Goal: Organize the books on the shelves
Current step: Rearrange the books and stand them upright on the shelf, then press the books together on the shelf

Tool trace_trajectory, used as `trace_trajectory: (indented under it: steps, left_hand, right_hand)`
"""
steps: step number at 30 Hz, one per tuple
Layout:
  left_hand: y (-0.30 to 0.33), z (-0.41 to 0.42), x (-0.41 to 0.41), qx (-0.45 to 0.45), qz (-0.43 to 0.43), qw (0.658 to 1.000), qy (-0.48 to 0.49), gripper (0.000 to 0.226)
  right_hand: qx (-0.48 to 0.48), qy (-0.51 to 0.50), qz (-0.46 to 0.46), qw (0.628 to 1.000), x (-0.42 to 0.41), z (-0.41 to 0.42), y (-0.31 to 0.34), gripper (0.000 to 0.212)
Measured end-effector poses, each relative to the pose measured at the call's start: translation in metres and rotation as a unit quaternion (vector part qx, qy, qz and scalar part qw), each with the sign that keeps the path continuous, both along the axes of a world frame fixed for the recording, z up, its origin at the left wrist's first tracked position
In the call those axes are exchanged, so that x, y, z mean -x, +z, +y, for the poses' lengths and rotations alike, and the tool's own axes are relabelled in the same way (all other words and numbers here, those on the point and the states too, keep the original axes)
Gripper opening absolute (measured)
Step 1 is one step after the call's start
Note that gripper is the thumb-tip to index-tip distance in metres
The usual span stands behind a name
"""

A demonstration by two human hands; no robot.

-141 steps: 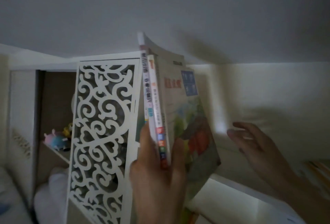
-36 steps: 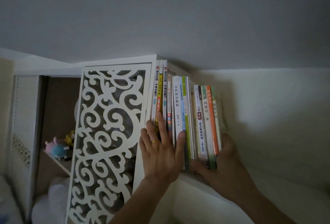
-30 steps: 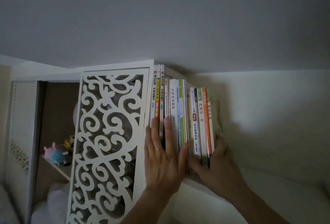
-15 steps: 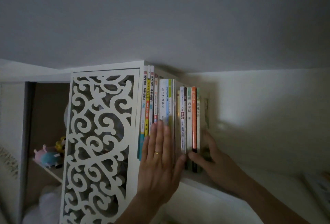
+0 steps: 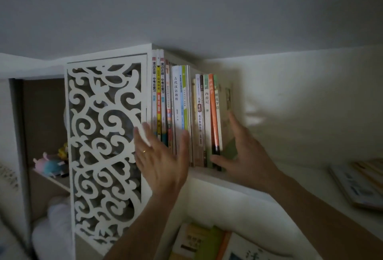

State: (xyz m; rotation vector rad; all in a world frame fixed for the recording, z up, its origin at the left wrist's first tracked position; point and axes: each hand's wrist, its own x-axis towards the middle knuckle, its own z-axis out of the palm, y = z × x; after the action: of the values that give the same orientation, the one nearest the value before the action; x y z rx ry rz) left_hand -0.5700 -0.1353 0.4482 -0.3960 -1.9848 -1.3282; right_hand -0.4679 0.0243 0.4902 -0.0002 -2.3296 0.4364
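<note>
1. Since half a second ago the left hand (image 5: 163,156) has lifted its flat, spread fingers off the spines.
2. The right hand (image 5: 244,156), open, braces the row of books (image 5: 186,110) upright on the shelf (image 5: 207,173).
3. Readable spines: "古代汉语教程" (image 5: 176,94), "西游记" (image 5: 206,98).

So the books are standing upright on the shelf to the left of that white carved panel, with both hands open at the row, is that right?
Not quite. In the head view the books stand to the right of the white carved panel, not its left. They are upright on the shelf, with the left hand and right hand open at the row.
</note>
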Motion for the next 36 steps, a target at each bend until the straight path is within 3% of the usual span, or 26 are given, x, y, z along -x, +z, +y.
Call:
trace_trajectory:
  steps: [2,6,9,13,15,18,20,22,25,29,32,34,36]
  left_hand:
    - [0.0,-0.005,0.01,-0.009,-0.083,0.996,0.015,0.1]
    - [-0.003,0.001,0.006,0.035,0.009,0.997,0.073,0.058]
    - [0.0,0.002,0.008,0.022,-0.016,0.998,0.065,0.038]
    - [-0.002,-0.006,0.012,0.048,-0.001,0.998,0.038,0.039]
    - [-0.003,-0.01,0.006,0.062,0.003,0.998,0.031,0.05]
    - [-0.001,-0.011,-0.014,0.171,0.162,0.969,0.081,0.069]
    - [-0.002,-0.004,-0.021,0.271,0.254,0.928,0.035,0.064]
    - [-0.009,0.003,-0.017,0.338,0.248,0.908,0.002,0.062]
    - [-0.019,0.015,-0.024,0.304,0.21,0.929,-0.004,0.061]
    - [-0.006,0.052,-0.081,0.251,0.302,0.914,-0.098,0.057]
    - [0.01,0.09,-0.134,0.239,0.208,0.921,-0.226,0.054]
    - [0.017,0.12,-0.162,0.242,0.136,0.913,-0.299,0.062]
    - [0.023,0.145,-0.188,0.244,0.119,0.892,-0.362,0.067]
  right_hand:
    - [0.029,0.038,-0.007,0.999,0.006,-0.002,0.003,0.119]
    - [0.025,0.021,-0.017,0.999,0.014,-0.012,0.005,0.095]
    - [0.016,-0.003,-0.003,1.0,0.018,-0.013,0.005,0.085]
    - [-0.013,-0.031,0.01,0.999,0.021,-0.016,0.002,0.083]
    - [-0.004,-0.017,0.0,1.0,0.018,-0.016,0.003,0.085]
    - [-0.013,-0.048,0.019,0.999,0.011,-0.012,-0.003,0.094]
    - [-0.001,-0.02,-0.002,1.0,0.006,-0.009,-0.009,0.1]
    - [0.028,0.011,-0.058,0.998,-0.003,-0.008,-0.011,0.108]
    - [0.019,-0.061,-0.059,0.996,-0.027,-0.003,-0.006,0.109]
    - [-0.11,-0.178,-0.096,0.973,-0.087,0.015,0.003,0.09]
    - [-0.174,-0.287,-0.132,0.933,-0.155,0.049,0.017,0.083]
    - [-0.156,-0.333,-0.161,0.916,-0.202,0.074,0.032,0.08]
    - [-0.139,-0.362,-0.176,0.905,-0.248,0.094,0.048,0.077]
